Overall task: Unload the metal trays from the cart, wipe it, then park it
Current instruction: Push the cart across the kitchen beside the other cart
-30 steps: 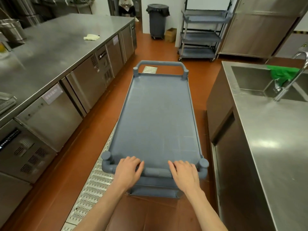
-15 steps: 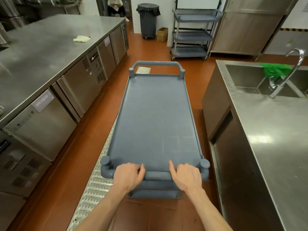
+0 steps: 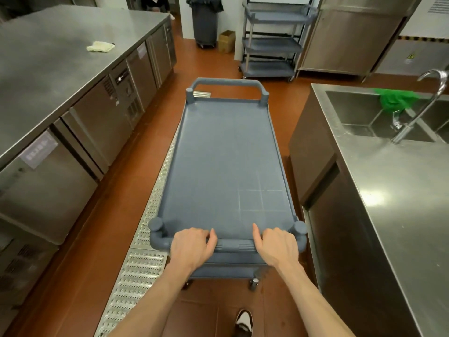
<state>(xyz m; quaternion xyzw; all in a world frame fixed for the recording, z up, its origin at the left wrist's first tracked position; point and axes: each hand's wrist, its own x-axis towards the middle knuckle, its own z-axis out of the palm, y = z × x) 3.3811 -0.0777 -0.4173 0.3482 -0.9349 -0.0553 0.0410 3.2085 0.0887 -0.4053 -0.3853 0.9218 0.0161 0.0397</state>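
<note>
A grey-blue plastic cart (image 3: pixel 228 161) stands lengthwise in the aisle in front of me, its top shelf bare. No metal trays are in view. My left hand (image 3: pixel 193 246) grips the near handle bar on its left half. My right hand (image 3: pixel 275 245) grips the same bar on its right half. Both thumbs lie over the shelf's near rim. A far handle arches over the cart's other end.
A steel counter (image 3: pixel 53 62) with fridge doors runs along the left, a pale cloth (image 3: pixel 100 46) on it. A steel sink unit (image 3: pixel 393 181) with tap and green cloth (image 3: pixel 394 99) flanks the right. Ahead stand a second cart (image 3: pixel 272 42), a bin (image 3: pixel 206 20) and a box. A floor drain grate (image 3: pixel 143 244) runs under the cart's left side.
The cart and I have rolled forward down the aisle; the counter, sink and far cart are nearer. Both hands stayed on the near handle, fingers curling tighter round it.
</note>
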